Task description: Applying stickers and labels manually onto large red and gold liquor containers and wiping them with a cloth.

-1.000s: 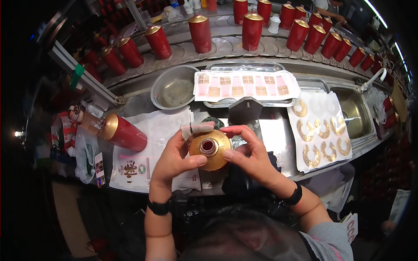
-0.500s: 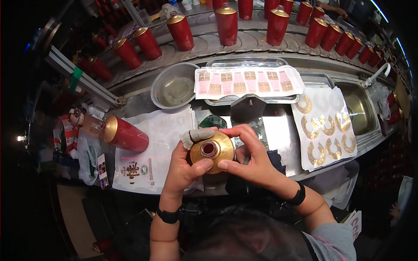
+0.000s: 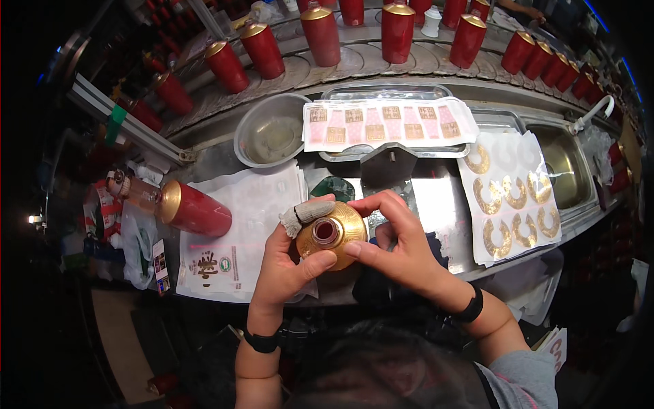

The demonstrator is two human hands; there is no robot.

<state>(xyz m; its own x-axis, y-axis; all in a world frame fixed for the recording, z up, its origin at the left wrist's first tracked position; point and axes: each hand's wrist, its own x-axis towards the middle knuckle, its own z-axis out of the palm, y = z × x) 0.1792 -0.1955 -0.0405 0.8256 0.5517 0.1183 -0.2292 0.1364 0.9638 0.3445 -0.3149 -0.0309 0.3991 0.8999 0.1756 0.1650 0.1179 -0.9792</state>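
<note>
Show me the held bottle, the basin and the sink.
Held bottle (image 3: 351,223): head view, gold shoulder beside the neck.
Basin (image 3: 262,112): head view, inner wall.
Sink (image 3: 561,169): head view, inner surface.

light falls brightly over the middle, whitening the bare steel worktop (image 3: 439,211) into glare and laying a soft sheen on the gold shoulder of the held bottle (image 3: 349,222). the rim and lower edge sink into near-black shadow. a thin blue strip of light (image 3: 632,82) glows at upper right, a small white light (image 3: 34,219) at far left. the fisheye bows the conveyor (image 3: 293,75); centre detail looks fairly crisp, the far background dim and soft.
</note>
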